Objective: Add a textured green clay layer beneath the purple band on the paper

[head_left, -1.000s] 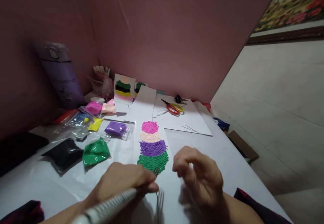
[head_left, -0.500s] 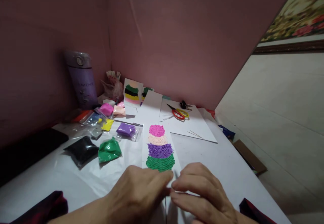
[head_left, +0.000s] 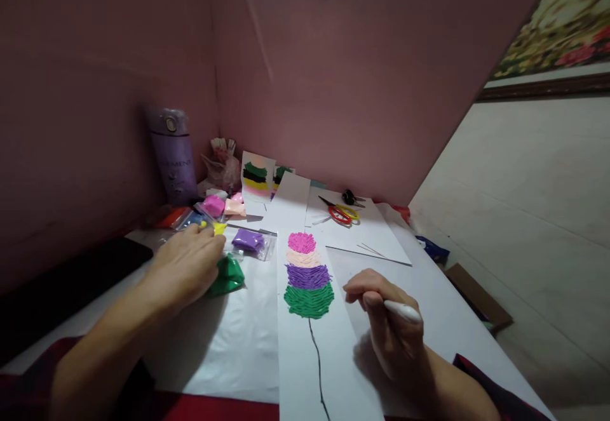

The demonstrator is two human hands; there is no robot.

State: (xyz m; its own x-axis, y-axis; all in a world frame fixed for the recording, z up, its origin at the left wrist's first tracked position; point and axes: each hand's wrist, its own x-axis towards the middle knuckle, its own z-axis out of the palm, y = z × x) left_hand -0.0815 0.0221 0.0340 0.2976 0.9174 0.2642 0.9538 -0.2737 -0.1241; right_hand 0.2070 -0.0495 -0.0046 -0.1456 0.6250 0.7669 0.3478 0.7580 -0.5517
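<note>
A long white paper strip [head_left: 317, 364] lies in front of me, bearing stacked bands of pink, peach, purple and green clay [head_left: 307, 274] above a drawn black stem. My right hand [head_left: 388, 329] rests on the table to the right of the strip, fingers closed round a white pen-like tool [head_left: 403, 310]. Over the clay bags at the left my left hand [head_left: 183, 268] reaches out, fingers curled down on or just above the green clay bag [head_left: 227, 275]. The black clay bag is hidden under that hand.
Purple [head_left: 248, 240], yellow [head_left: 219, 227], pink [head_left: 213, 205] and peach clay bags lie at the left. A purple bottle [head_left: 172, 154] stands against the pink wall. Red and yellow scissors [head_left: 339, 213] lie on white sheets behind. Finished striped cards [head_left: 256, 176] lean at the back.
The hands parted from the strip's lower end. The left hand went left to the clay bags. The white tool passed from the left hand to the right, which moved right.
</note>
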